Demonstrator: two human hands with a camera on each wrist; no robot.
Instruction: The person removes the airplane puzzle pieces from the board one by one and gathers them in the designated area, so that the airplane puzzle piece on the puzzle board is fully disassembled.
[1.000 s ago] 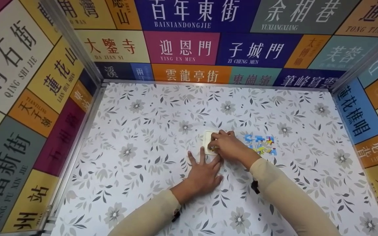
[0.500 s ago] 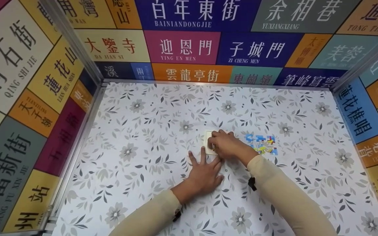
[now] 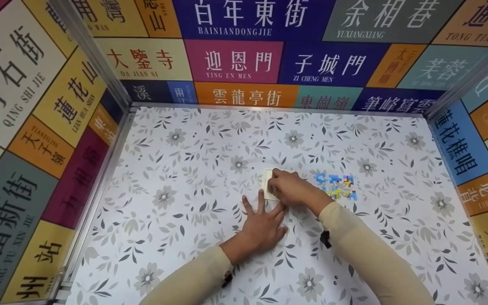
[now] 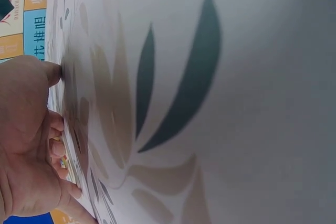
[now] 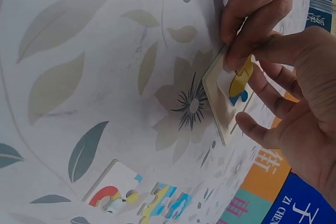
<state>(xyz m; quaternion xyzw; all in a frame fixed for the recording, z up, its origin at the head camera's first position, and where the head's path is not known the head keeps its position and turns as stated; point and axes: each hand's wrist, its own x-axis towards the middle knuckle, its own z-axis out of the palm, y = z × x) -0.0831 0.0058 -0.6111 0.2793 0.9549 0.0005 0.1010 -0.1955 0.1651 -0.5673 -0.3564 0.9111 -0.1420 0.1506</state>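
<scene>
In the head view my left hand [image 3: 261,228] lies flat on the table with its fingers spread. Its fingertips rest at the near edge of a small pale puzzle tray [image 3: 267,182]. Over the tray's right part, my right hand [image 3: 294,188] bends down with curled fingers. The right wrist view shows that hand's fingertips pinching a yellow jigsaw piece [image 5: 241,78] at the tray. A bit of blue jigsaw piece [image 5: 239,98] shows just below it. Fingers cover much of the tray's inside, so how the pieces sit there cannot be told.
Several loose jigsaw pieces [image 3: 335,186], blue, yellow and red, lie right of the tray. The table [image 3: 210,140] wears a white floral cover. Panels with large lettering [image 3: 233,61] stand along its back and both sides.
My right hand has stayed over the tray; its fingers have drawn in more and its forearm has shifted slightly left. My left hand has kept its place.
</scene>
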